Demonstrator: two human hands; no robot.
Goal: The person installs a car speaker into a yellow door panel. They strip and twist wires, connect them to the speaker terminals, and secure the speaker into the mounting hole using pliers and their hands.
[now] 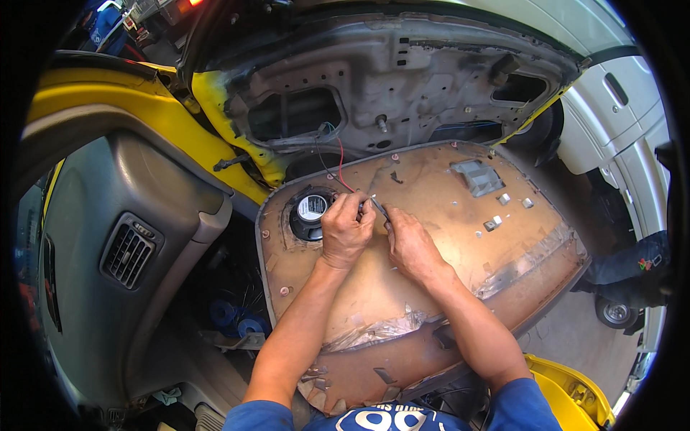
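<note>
"Pinching what, over the trim panel (438,237), with the left hand (346,228)?"

"The red wire (341,164), apparently: fingers bunched narrow, with the lower end out of sight among the fingertips. Cannot tell exactly how far along the grip falls."

"And with the right hand (414,248)?"

"Closed narrow on a thin dark tool (381,208). Too small for telling the kind."

"Direction of the wire, from the left hand?"

"Up and slightly left, beyond the fingertips, toward the door (381,79), beside a black wire (320,156). Slanting down and rightward over the last stretch."

"Long axis of the tool?"

"Slanting up and left from the right hand to the left fingertips, roughly in line with that last stretch of wire. Touching or just apart at the tip? Cannot tell."

"Nearer hand, then?"

"Left, for the wire, and likewise for the speaker (310,207), set in the panel just left of the knuckles. Right hand just beside, coming in from the lower right."
</note>
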